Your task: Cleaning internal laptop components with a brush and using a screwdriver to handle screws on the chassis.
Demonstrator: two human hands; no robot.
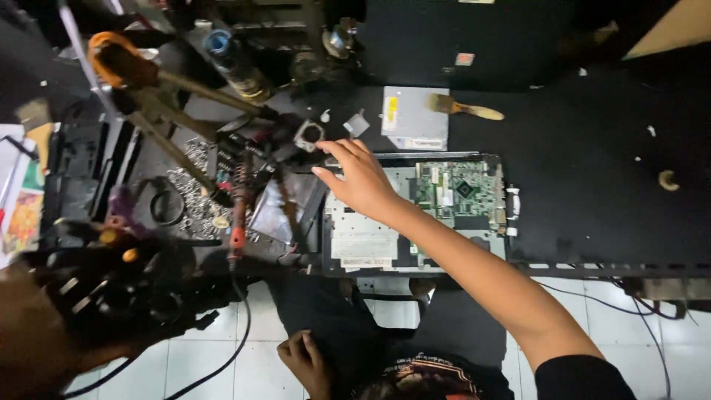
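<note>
Black bench under us, our right hand [361,176] hovers spread and empty over the opened laptop chassis [415,211] mid-bench, stiff yet fragile by its green board [458,190], best held by the edges, left hand [305,359] resting loose near our lap.

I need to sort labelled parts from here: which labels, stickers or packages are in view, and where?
Optical drive: grey flat box behind the opened laptop, with a yellow sticker and a white label strip.
White labels: rectangular, on the laptop's inner metal plate, near edge.
Small sticker: pale square with red, on the black box at the back.
Colourful printed package: far left edge.
</note>
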